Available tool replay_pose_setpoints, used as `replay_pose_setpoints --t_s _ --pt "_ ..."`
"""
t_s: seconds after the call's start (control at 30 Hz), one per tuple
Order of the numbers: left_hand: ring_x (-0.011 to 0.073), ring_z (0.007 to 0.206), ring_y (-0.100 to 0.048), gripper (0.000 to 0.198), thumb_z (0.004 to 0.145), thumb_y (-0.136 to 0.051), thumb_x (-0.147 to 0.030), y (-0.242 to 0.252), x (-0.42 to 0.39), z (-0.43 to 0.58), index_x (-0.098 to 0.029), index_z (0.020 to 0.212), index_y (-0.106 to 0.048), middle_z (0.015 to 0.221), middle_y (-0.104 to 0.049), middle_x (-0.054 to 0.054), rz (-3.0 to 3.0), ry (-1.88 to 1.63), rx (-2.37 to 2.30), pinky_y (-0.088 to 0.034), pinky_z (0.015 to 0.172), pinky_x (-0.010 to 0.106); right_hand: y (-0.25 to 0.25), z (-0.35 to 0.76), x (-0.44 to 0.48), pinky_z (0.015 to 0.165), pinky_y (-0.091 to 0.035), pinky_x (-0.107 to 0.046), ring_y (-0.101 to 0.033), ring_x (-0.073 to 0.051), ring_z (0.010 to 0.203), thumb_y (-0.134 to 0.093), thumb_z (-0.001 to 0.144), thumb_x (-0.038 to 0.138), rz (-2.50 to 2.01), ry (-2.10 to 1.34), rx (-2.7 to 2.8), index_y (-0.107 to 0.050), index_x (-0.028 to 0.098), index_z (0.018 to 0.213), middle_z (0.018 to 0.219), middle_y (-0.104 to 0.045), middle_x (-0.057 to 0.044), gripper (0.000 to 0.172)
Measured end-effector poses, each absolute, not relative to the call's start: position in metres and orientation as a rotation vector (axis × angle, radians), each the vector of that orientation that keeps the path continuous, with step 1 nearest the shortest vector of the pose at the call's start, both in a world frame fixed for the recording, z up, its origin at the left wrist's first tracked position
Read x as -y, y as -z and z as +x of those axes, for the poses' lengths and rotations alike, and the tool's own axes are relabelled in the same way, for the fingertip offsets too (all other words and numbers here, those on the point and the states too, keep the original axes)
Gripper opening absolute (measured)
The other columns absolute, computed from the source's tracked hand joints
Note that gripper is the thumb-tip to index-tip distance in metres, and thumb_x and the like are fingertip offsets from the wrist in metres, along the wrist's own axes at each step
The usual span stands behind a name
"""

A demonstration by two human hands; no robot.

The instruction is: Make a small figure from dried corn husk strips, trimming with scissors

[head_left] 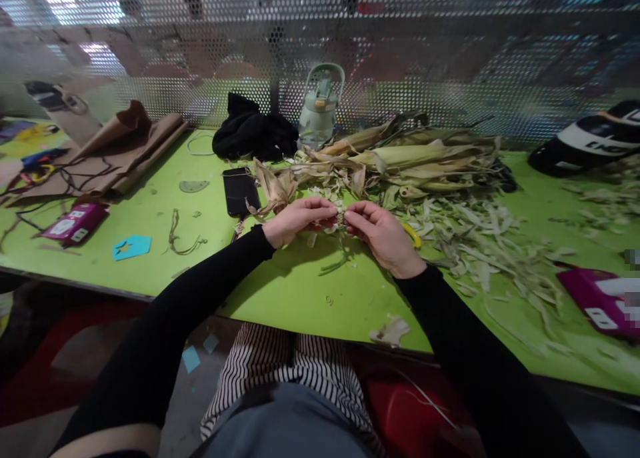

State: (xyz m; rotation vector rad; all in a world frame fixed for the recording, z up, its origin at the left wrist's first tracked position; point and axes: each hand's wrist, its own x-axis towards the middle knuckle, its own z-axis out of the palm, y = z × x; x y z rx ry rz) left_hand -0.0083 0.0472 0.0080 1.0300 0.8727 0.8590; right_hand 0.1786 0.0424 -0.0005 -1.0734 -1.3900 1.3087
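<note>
Both hands meet over the green table [295, 291]. My left hand [300, 217] is closed in a pinch, thumb against fingertips. Opposite it, my right hand [380, 235] pinches too. Between the fingertips is a small, pale strip of corn husk [341, 217]; its exact shape is too fine to make out. A thin green strip [335, 266] lies on the table below the hands. Just behind them rests a pile of dried corn husks [425, 161]. Part of a yellow curved thing [413, 235] shows past my right wrist.
Shredded husk [480, 238] covers the right side. Behind are a pale green bottle [320, 111], black cloth [253, 131] and a perforated metal screen [425, 78]. A phone [240, 191], purple box [77, 223], blue tag [131, 247] and brown paper [135, 151] lie left. A black bottle [585, 141] lies right.
</note>
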Motion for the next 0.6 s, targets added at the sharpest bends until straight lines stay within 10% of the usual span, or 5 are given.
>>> replay_pose_setpoints --t_s 0.6 --pt "0.0079 0.070 -0.065 0.015 0.084 -0.069 -0.010 -0.0145 -0.0468 -0.0108 -0.013 0.097 -0.062 0.075 -0.067 -0.002 1.171 -0.908 -0.854 -0.047 0.073 0.024 0.0052 0.1712 -0.0385 0.064 -0.051 -0.025 -0.057 -0.010 0.065 -0.084 0.068 0.046 -1.086 -1.237 1.302 -0.070 0.023 0.084 0.077 -0.066 0.002 0.031"
